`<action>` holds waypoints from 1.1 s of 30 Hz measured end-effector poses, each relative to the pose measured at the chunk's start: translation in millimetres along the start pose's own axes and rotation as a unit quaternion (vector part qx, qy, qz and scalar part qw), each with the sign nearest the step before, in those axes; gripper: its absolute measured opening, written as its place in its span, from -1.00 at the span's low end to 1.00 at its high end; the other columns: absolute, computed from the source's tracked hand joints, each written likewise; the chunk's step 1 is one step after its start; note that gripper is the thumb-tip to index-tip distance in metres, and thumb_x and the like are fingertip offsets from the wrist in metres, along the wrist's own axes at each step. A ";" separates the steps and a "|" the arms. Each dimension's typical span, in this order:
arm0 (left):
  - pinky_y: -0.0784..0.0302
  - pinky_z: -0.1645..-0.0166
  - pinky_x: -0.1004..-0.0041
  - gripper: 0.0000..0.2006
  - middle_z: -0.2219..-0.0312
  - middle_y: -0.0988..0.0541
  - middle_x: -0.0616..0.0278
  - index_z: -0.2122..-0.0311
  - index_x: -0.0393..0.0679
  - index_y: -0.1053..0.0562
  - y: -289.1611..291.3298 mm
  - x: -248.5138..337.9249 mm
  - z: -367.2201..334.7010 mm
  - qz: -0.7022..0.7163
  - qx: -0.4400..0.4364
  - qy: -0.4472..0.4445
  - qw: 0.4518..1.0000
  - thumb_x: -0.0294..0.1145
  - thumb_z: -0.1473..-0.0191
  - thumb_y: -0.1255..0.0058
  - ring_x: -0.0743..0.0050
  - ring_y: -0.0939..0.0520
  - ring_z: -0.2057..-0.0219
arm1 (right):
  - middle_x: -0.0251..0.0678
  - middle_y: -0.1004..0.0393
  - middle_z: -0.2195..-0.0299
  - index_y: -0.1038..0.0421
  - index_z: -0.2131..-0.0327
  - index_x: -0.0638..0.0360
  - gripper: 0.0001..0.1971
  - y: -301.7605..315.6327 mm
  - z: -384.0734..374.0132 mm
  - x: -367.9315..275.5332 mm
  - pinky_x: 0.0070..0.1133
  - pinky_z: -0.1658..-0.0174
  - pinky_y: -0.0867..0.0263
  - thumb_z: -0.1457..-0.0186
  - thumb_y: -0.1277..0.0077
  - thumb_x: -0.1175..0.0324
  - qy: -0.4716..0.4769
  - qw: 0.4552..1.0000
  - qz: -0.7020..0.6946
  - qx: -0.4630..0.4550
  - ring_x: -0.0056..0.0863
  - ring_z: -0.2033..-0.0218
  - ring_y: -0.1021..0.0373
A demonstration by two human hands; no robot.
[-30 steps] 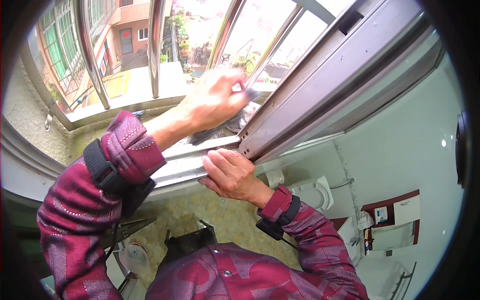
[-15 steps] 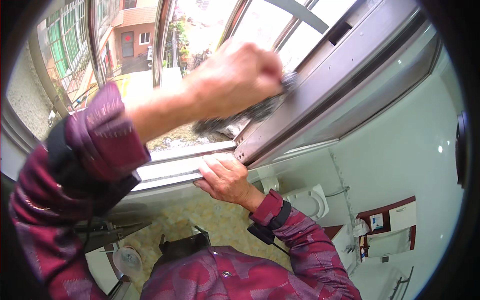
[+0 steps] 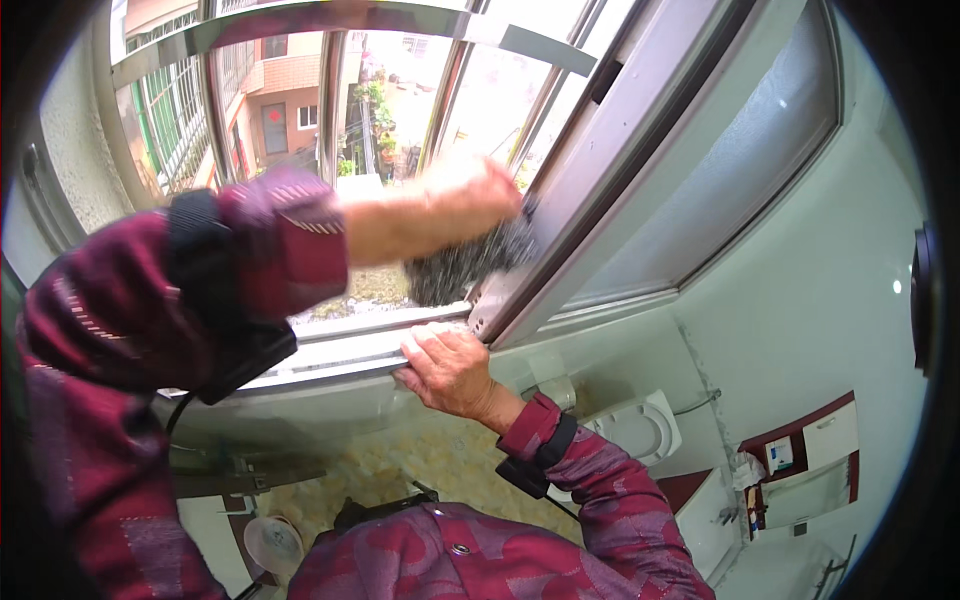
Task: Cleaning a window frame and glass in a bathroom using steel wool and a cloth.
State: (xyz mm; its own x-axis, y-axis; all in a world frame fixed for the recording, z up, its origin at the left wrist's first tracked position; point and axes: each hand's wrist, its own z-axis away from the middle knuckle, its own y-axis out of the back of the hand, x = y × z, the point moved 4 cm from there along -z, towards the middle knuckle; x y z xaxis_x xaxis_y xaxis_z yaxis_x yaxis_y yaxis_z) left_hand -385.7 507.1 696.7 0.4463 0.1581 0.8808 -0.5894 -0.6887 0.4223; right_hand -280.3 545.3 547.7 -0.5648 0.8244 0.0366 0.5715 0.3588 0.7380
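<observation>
Centrally, the blurred left hand [image 3: 475, 195] is clutching a dark grey, shaggy cloth [image 3: 465, 265], its fingers appearing curled though their exact hold is being lost in the blur; the cloth is hanging below this hand, just above the window's lower track, its right side meeting, or lying just beside, a pale grey metal sash frame [image 3: 615, 160]; below, the right hand [image 3: 450, 368] is clamping the inner edge of a pale metal window sill [image 3: 330, 358], its fingers lying over the top near the frame's lower corner; the two hands are working apart, one above the other; beyond the opening, shiny upright metal bars [image 3: 333, 110] are standing before a brick-coloured building [image 3: 285, 88]; at right, a frosted glass pane [image 3: 745, 150] is filling the sash; farther below, a white toilet [image 3: 668, 408] and a pale round bucket [image 3: 272, 545] are standing indoors
</observation>
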 end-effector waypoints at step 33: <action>-0.47 0.33 0.34 -0.87 0.58 -0.53 -0.01 0.44 -0.25 -0.49 -0.5 -5.8 15.3 -0.245 0.105 -0.228 0.936 -0.47 0.10 0.07 0.25 -0.57 0.54 | -0.30 -0.37 0.30 -0.38 0.23 0.19 -0.57 -3.1 -7.2 -5.6 -0.45 0.23 -0.22 0.24 -0.13 0.22 0.021 1.000 -0.006 -0.003 -0.38 0.23 -0.33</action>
State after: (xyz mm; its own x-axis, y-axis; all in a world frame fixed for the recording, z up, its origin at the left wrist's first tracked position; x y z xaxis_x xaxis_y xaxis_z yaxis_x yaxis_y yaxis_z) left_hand -377.7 495.7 688.1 0.8979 0.2059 0.3890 -0.1143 -0.7444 0.6579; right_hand -283.2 536.4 550.0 -0.5963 0.8008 0.0564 0.5615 0.3659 0.7422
